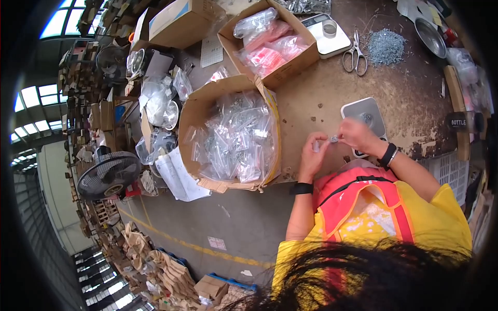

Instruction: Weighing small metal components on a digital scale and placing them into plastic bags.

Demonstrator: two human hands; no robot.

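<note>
Close in front of my body, over the table's near edge, a small clear plastic bag (333,139) with small metal pieces in it is between my hands. My left hand (313,158) pinches one side of it. Fingers of my right hand (359,136) close on its other side, slightly smeared by motion. Just beyond the right hand lies a small white scale (377,113) with a grey plate and some metal pieces on it. To the left stands an open cardboard box (197,111) full of clear zip bags (239,137) holding small parts.
Farther back are a carton (293,70) of red-edged plastic bags, another scale (340,42) bearing a metal cup (329,28), scissors (356,58), a pile of small screws (386,46) and a metal bowl (430,37). A fan (109,176) stands left.
</note>
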